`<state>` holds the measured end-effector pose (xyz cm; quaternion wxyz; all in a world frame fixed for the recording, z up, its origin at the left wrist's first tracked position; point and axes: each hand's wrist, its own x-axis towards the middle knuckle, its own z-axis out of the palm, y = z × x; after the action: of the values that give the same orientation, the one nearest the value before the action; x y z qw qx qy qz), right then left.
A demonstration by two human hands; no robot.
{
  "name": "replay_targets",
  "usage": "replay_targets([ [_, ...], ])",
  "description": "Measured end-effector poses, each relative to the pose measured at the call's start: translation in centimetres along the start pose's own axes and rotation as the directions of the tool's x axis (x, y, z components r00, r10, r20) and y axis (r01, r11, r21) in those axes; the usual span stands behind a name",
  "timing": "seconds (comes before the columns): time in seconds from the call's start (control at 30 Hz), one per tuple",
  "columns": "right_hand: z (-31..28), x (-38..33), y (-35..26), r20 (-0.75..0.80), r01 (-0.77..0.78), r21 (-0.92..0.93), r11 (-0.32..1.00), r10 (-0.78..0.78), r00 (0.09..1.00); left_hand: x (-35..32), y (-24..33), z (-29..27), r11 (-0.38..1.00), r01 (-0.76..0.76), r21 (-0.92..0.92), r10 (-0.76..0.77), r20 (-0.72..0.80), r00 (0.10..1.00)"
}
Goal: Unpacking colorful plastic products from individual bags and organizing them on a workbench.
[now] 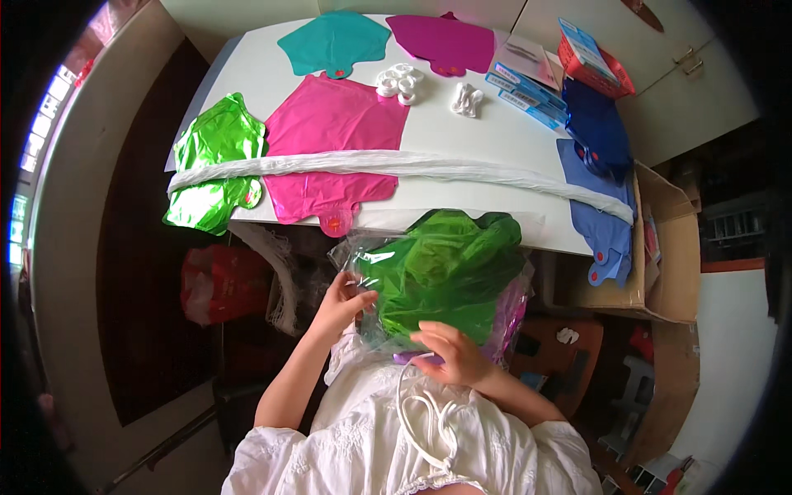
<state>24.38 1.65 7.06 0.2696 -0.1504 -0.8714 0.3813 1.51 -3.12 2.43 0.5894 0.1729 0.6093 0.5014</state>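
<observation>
Clear plastic bag (375, 256) of folded green foil balloons (441, 272), centre frame, held up just below the white table's (478, 132) near edge. Left hand (338, 305), forearm rising from lower centre, pinches the bag's left edge between thumb and fingers. Right hand (450, 351) lies against the bag's lower front, fingers curled on the plastic. Flat pink foil balloon (334, 148) and white mesh strip (396, 165) lie on the table above.

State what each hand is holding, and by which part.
Both hands grip a clear plastic bag of folded foil balloons: left hand at its left edge, right hand at its bottom edge.
</observation>
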Motion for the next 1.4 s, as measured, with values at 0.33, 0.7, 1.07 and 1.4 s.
replay_targets([
  [0.33, 0.8, 1.5, 0.3, 0.166, 0.244, 0.04, 0.969, -0.247, 0.955, -1.6, 0.1, 2.9, 0.964, -0.256, -0.065, 0.262, 0.121, 0.957],
  [0.7, -4.0, 1.7, -6.1, -0.114, 0.347, -0.34, 0.874, -0.404, 0.907, -5.0, 10.9, 6.5, 0.502, -0.824, -0.263, 0.75, -0.342, 0.566],
  [1.07, -7.2, 4.8, -5.7, -0.355, 0.325, -0.464, 0.824, -0.509, 0.784, -0.5, 15.1, 6.4, 0.21, -0.917, -0.34, 0.904, -0.291, 0.314],
  [1.4, -12.4, 11.5, -3.3, -0.089, 0.456, -0.456, 0.764, -0.549, 0.831, 4.0, 20.0, 7.2, 0.337, -0.87, -0.36, 0.892, -0.172, 0.417],
])
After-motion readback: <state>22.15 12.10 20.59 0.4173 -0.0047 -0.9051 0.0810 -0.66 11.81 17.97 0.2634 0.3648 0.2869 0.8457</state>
